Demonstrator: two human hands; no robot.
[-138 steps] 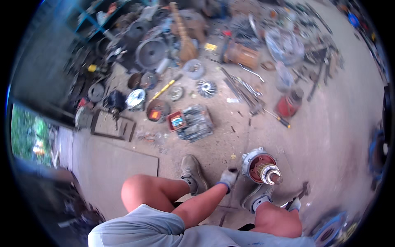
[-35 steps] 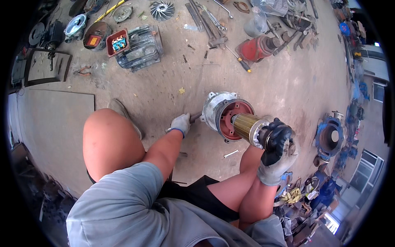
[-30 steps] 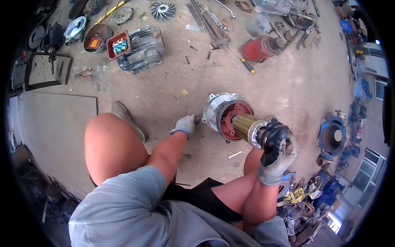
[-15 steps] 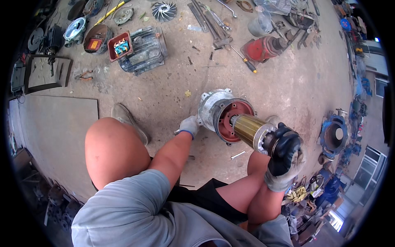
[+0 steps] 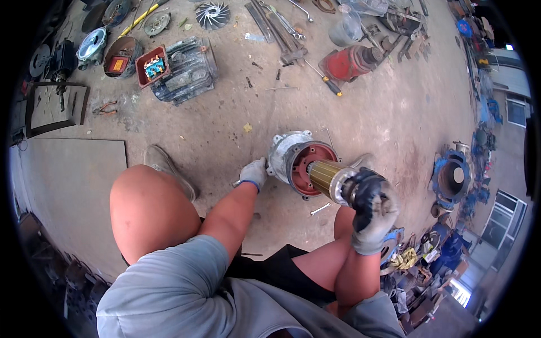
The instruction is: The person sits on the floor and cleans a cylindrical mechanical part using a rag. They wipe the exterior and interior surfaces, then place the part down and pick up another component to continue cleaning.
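A grey motor housing (image 5: 280,156) stands on the floor in front of me, its round mouth facing toward my right, with a red end plate (image 5: 323,152) inside. A brass-coloured motor rotor (image 5: 327,177) slants into that mouth, its far shaft end at the middle of the red plate. My right hand (image 5: 375,211), in a dirty glove with blackened fingers, is closed round the rotor's near end, hiding the shaft there. My gloved left hand (image 5: 254,172) is closed at the housing's left edge, fingers against a lug; part of its grip is hidden.
A small spanner (image 5: 320,209) lies below the housing. Beyond are a finned motor body (image 5: 186,70), pliers (image 5: 105,109), a screwdriver (image 5: 331,85), a red jack (image 5: 349,63) and a hammer (image 5: 292,55). A blue pump casing (image 5: 451,176) stands at right; a flat sheet (image 5: 76,191) lies at left.
My right hand has moved toward the housing, and the rotor sits somewhat deeper in its mouth. My left hand keeps its place at the housing. The whole view has shifted slightly.
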